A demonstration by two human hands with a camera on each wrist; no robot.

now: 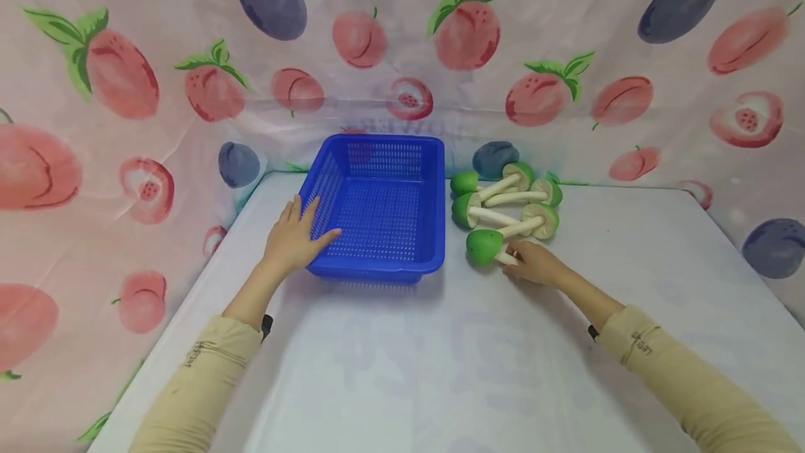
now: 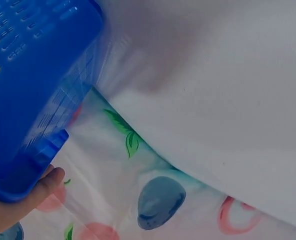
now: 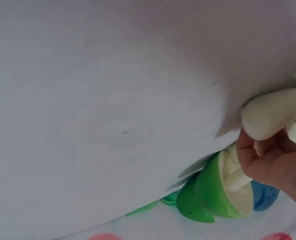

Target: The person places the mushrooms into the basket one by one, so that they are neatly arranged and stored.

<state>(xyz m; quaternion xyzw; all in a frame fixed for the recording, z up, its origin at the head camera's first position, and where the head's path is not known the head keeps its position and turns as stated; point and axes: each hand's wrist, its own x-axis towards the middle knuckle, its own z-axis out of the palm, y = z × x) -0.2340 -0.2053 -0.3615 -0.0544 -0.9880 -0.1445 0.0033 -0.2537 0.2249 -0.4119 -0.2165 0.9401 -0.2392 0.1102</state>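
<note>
A blue plastic basket (image 1: 434, 215) with slotted walls stands on the table. My left hand (image 1: 294, 240) rests at its left rim with the fingers spread and fairly straight, the thumb reaching over the front left corner. In the left wrist view, fingers (image 2: 50, 181) show just beyond the basket's rim (image 2: 12, 195). To the right of the basket, my right hand (image 1: 534, 263) pinches the white stem of a toy mushroom (image 1: 484, 248) with a green cap. The right wrist view shows the rounded stem end (image 3: 268, 117) at the fingertips of the right hand (image 3: 278, 167).
Several more green-capped toy mushrooms (image 1: 465, 210) lie in a loose pile right behind the held one, beside the basket. A fruit-printed cloth (image 1: 409, 33) hangs behind and to the left of the white table (image 1: 440, 369).
</note>
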